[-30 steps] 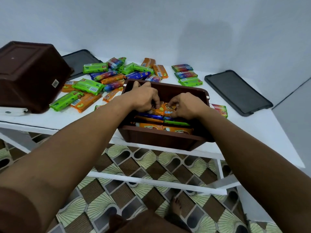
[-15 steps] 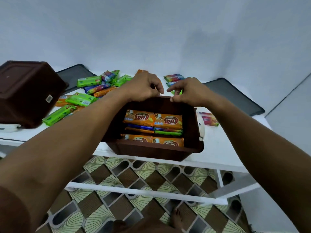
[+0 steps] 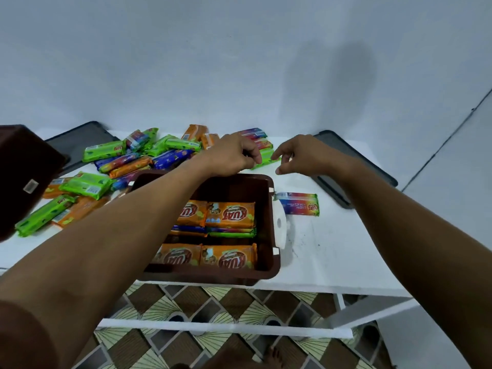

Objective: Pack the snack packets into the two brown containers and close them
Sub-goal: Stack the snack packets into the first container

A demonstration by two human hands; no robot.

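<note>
Down at the bottom of the frame the patterned floor (image 3: 186, 302) is showing under the white worktop (image 3: 327, 251), with a bare foot (image 3: 271, 355) poking in. Sitting at the worktop's near edge, centre frame, the open brown container (image 3: 263, 270) is holding orange KUAT packets (image 3: 230, 214) laid flat in rows, with blue and green ones peeking out between them. Just right of it a rainbow-coloured packet (image 3: 299, 205) is lying on its own. Past the container's far rim both hands are reaching together: the left hand (image 3: 231, 155) is curled with its fingertips pinching the edge of a green packet (image 3: 267, 157), and the right hand (image 3: 300, 155) is half open, fingers spread and just touching the same packet's other end, not gripping anything. The loose pile of snack packets (image 3: 119, 166) is spreading across the left half. The second brown container (image 3: 24, 174) is lying overturned at far left. Two dark lids (image 3: 354, 166) (image 3: 80, 139) are lying at the back.
</note>
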